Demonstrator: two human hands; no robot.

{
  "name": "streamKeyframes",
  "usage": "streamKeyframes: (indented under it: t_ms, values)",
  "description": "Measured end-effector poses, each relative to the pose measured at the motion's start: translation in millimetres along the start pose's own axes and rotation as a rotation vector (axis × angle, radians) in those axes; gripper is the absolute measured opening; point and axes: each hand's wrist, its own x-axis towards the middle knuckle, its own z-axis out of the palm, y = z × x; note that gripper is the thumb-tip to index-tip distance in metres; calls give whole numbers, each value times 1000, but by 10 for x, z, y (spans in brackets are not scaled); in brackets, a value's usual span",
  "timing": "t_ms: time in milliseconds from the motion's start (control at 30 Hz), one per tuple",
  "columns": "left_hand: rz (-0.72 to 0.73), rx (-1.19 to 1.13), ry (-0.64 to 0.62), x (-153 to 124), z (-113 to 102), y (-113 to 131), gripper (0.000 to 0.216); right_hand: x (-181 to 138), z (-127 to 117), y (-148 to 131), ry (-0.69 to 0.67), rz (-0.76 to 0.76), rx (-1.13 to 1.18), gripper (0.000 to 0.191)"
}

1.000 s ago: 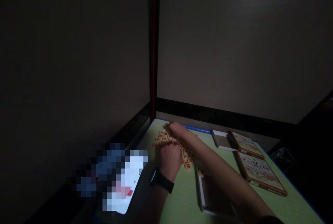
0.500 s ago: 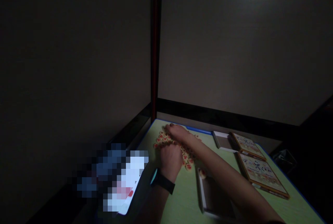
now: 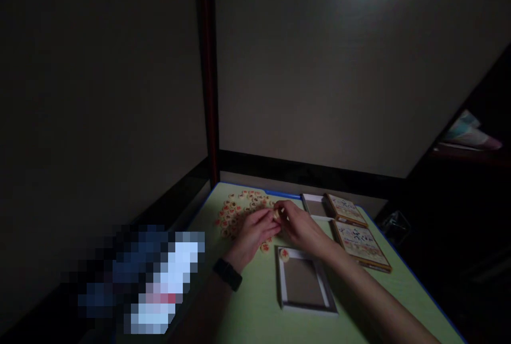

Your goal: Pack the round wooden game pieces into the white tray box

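Several round Chinese chess pieces with red and dark characters lie spread across the far left part of the green table. At the right edge of this spread my two hands meet. Between their fingertips is one pale Chinese chess piece. My right hand pinches it with curled fingers, while my left hand, wearing a dark watch on the wrist, closes around it from the left. Just nearer stands an open shallow box, with a single red-marked piece at its far left corner.
Two printed boxes lie at the right, beside another open tray at the back edge. A lit, pixelated screen is at the left edge. Walls close off the back and left; a bin-like container stands beyond the right edge.
My hands have come off the spread of pieces and drawn together to its right, with a piece between them. The view has turned right, and the near box is now uncovered.
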Motion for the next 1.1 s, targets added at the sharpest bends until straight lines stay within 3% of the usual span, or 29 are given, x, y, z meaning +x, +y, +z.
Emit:
streamKeyframes:
  t_ms: [100,300,467,600,700,800,967,1100]
  values:
    - [-16,-11,-12,-44,25,-40,46,-185,16,-30,44,45,14,28]
    - [-103,167,21,-76,91,-3,37,-589,-146,40,262,98,59,19]
    - [-136,177,-11,-46,184,22,31,-841,-196,54,139,125,97,20]
    - [-134,172,-39,-23,224,56,31,-863,-87,-48,-89,195,-58,26]
    - [-14,320,-75,2,177,36,38,-839,5,-135,-241,228,-259,21]
    - [148,515,-76,47,98,-56,40,-817,69,-184,-288,223,-373,17]
    - [390,803,72,54,39,-215,25,-807,102,-180,-264,273,-383,17]
    - [475,977,68,-30,52,-204,21,-821,131,-132,-229,307,-349,14]
